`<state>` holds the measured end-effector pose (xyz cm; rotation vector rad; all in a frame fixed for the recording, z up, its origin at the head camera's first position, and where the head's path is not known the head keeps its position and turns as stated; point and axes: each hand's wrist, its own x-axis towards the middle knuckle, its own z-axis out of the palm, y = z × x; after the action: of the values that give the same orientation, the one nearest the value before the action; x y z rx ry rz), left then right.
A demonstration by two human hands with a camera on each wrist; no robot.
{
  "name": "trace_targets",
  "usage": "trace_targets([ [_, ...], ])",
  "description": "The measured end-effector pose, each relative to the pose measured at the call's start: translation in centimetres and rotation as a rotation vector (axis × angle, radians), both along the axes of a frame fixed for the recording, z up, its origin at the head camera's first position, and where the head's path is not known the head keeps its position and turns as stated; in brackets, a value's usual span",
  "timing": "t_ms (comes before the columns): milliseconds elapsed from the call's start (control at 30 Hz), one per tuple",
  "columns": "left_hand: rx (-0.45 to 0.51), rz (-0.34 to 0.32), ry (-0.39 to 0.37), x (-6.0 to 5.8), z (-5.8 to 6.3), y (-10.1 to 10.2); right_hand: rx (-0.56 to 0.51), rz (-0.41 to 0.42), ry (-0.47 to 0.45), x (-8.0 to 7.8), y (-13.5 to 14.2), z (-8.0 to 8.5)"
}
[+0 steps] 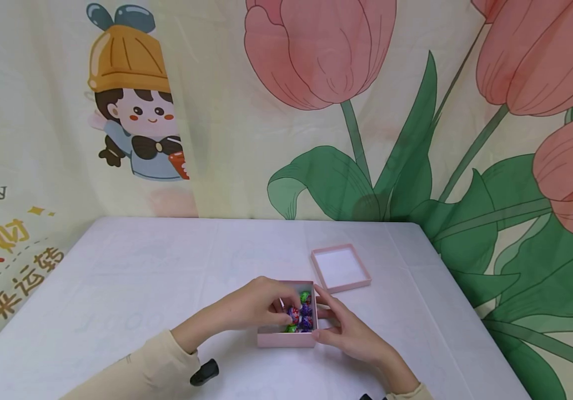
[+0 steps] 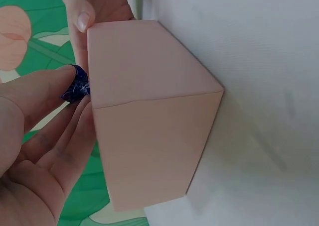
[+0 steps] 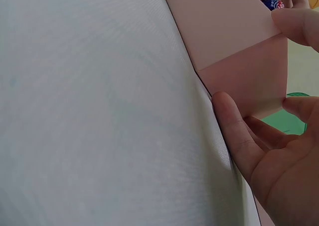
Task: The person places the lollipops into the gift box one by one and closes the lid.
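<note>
A shallow pink box [image 1: 286, 340] stands uncovered on the table with several wrapped candies [image 1: 306, 309] inside, in purple, blue and green foil. Reaching over its left side, my left hand [image 1: 261, 303] pinches a blue-wrapped candy [image 2: 76, 86] between thumb and fingers, right at the rim. The box's left inside is partly hidden beneath that hand. My right hand [image 1: 353, 333] holds the box at its right end, the thumb at the near corner and the fingers along the far part of that wall. In the right wrist view, one of its fingertips [image 3: 224, 104] touches low on the box.
The box's pink-rimmed lid [image 1: 341, 268] lies inside-up on the white-covered table [image 1: 141, 278], behind and to the right of the box. A curtain [image 1: 226, 111] printed with tulips and a cartoon child hangs behind the table. A black device [image 1: 204, 372] sits at the left cuff.
</note>
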<state>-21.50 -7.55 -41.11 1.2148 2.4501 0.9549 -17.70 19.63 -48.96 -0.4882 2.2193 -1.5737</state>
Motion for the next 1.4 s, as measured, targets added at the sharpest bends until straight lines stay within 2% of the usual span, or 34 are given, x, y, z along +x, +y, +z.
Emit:
trace_targets([
  [233, -0.008, -0.012, 0.007, 0.2, -0.6, -0.1, 0.002, -0.005, -0.005, 0.0, -0.1, -0.1],
  [467, -0.004, -0.059, 0.052, 0.2, -1.0, 0.0, 0.007, -0.009, -0.013, 0.0, -0.1, 0.0],
  [833, -0.056, -0.051, 0.022, 0.1, -1.1, -0.1, -0.005, -0.001, -0.005, 0.0, -0.1, -0.1],
  [967, -0.075, -0.068, 0.039, 0.1, -0.8, 0.0, -0.001, -0.002, -0.008, 0.0, -0.1, -0.1],
  [1167, -0.096, -0.091, 0.093, 0.0, -1.1, 0.1, 0.005, -0.001, -0.003, 0.0, -0.1, -0.1],
  [1400, -0.065, -0.058, 0.023, 0.1, -1.2, -0.1, 0.012, -0.003, -0.002, 0.0, -0.1, -0.1],
])
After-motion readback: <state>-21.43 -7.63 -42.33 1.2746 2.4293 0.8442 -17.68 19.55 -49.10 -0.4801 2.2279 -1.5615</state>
